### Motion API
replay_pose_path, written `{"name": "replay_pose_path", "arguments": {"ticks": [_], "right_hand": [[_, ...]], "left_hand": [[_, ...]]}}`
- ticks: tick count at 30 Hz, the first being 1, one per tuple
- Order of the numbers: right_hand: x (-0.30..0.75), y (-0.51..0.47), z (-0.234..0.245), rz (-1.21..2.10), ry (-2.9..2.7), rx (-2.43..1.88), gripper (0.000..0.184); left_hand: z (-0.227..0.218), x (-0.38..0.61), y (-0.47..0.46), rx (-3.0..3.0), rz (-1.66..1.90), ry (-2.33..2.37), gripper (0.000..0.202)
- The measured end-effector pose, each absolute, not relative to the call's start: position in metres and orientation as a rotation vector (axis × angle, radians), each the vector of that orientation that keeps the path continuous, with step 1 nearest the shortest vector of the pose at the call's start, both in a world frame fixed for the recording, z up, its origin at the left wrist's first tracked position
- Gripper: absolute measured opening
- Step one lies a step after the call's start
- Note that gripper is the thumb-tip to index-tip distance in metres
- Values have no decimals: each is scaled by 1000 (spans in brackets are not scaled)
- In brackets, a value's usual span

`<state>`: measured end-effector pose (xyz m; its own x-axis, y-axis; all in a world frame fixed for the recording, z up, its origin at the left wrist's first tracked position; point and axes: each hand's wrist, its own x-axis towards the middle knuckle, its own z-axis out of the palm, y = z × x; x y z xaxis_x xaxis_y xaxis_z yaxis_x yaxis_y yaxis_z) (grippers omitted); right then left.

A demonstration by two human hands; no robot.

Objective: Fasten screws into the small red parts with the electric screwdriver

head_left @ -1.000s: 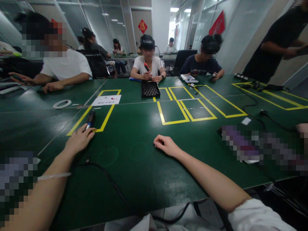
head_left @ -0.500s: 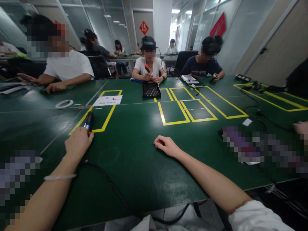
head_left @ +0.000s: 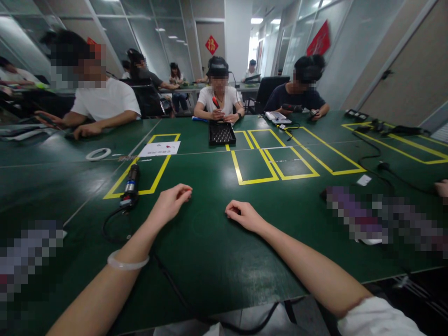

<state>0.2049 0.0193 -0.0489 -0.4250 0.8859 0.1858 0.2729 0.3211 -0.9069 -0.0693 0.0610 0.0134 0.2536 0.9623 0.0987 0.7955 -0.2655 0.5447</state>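
Observation:
My left hand (head_left: pixel 170 204) rests on the green table with its fingers loosely curled together and nothing visible in it. To its left, apart from it, lies a black corded cylindrical tool (head_left: pixel 131 184) with a silver and blue band; its exact kind I cannot make out. The tool lies over the lower part of a yellow tape outline (head_left: pixel 159 175), its far end pointing away from me. My right hand (head_left: pixel 244 215) also rests on the table, fingers curled in towards the thumb, holding nothing that I can see.
A white paper sheet (head_left: pixel 160 148) and a roll of white tape (head_left: pixel 98 154) lie beyond the tool. Across the table, a person has both hands at a black tray (head_left: pixel 221 134). The tool's black cable (head_left: pixel 175 289) runs towards me. Blurred-out objects flank both sides.
My left hand has let go of the corded tool and moved right, towards my right hand. The tool now lies on the table. My right hand stays in place.

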Motion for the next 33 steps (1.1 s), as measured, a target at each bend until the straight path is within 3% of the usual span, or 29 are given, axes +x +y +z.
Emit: {"name": "replay_pose_path", "arguments": {"ticks": [3, 7, 9, 14, 25, 33], "right_hand": [[204, 19, -51, 1132, -1842, -987, 11], [203, 16, -52, 1202, -1802, -891, 29], [203, 15, -50, 1217, -1841, -849, 25], [201, 13, -47, 1209, -1915, -820, 15], [203, 20, -49, 1300, -1707, -939, 31], [202, 17, -47, 1355, -1648, -877, 29]], "left_hand": [[11, -27, 41, 2109, 576, 1313, 39], [3, 4, 19, 1998, 527, 1103, 43], [-2, 9, 13, 1944, 521, 1057, 45], [-9, 9, 9, 1910, 517, 1044, 49], [-9, 6, 5, 2175, 650, 1140, 21], [-5, 7, 4, 2126, 637, 1165, 23]]}}
